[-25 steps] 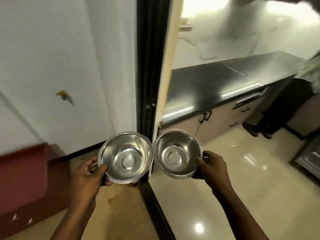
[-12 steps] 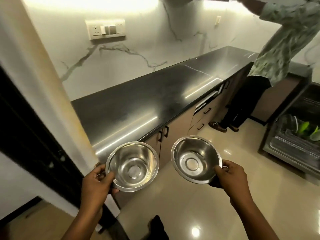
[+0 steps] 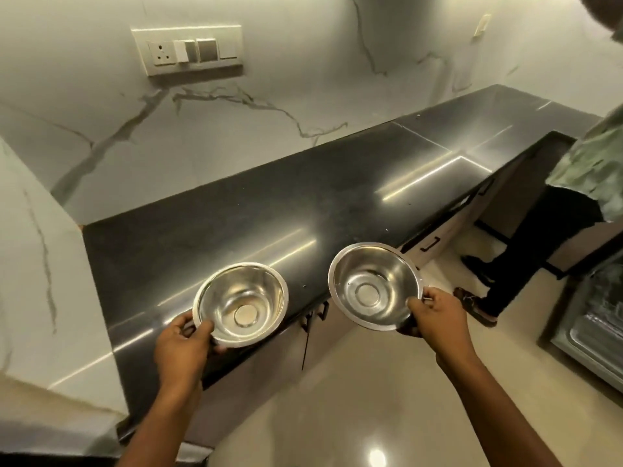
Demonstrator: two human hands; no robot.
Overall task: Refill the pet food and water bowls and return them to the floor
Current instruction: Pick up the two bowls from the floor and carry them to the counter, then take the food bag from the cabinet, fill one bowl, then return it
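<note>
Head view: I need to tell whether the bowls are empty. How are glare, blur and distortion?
Head view: the left bowl and right bowl are sharp, soft highlights hiding nothing; bright streaks glare across the countertop, wide-angle distortion bowing its edges; a hot spot marks the floor; the bystander is slightly blurred.

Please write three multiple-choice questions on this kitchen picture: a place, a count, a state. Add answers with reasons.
1. Where is the switch panel? A) on the wall above the counter B) on the floor C) on a cabinet door
2. How many bowls are held? A) one B) two C) three
3. What do the bowls contain? A) water B) food C) nothing
Answers: 1 A, it sits on the marble wall; 2 B, the left hand and right hand hold one each; 3 C, bare shiny bottoms show.
</note>
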